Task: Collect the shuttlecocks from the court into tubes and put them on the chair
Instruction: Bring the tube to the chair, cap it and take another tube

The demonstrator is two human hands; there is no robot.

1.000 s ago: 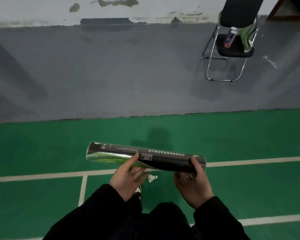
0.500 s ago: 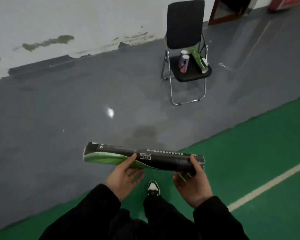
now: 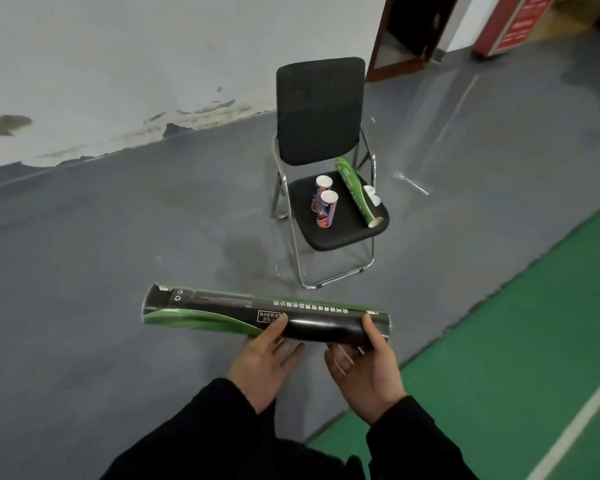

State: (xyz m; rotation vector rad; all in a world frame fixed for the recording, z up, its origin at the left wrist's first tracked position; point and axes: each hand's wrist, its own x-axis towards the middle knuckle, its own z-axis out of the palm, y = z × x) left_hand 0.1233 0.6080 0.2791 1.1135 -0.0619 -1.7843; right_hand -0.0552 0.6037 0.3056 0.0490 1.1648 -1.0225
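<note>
Dim, flat indoor light leaves only a faint soft shadow on the grey floor just left of the black padded chair with chrome legs [image 3: 329, 216], while wide-angle distortion bends wall and floor lines toward the edges, detail slightly soft throughout.

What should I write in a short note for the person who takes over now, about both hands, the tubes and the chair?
Left hand: grips the black-and-green tube near its middle.
Right hand: grips the same tube near its right end; the tube lies level.
Chair: ahead on the grey floor. Its seat bears a green tube lying flat and two red-and-blue tubes standing upright.
Done: three tubes are on the chair.
Left: bring the held tube to the seat, probably in the free space at the front. Whether shuttlecocks remain on the court is not visible.
</note>
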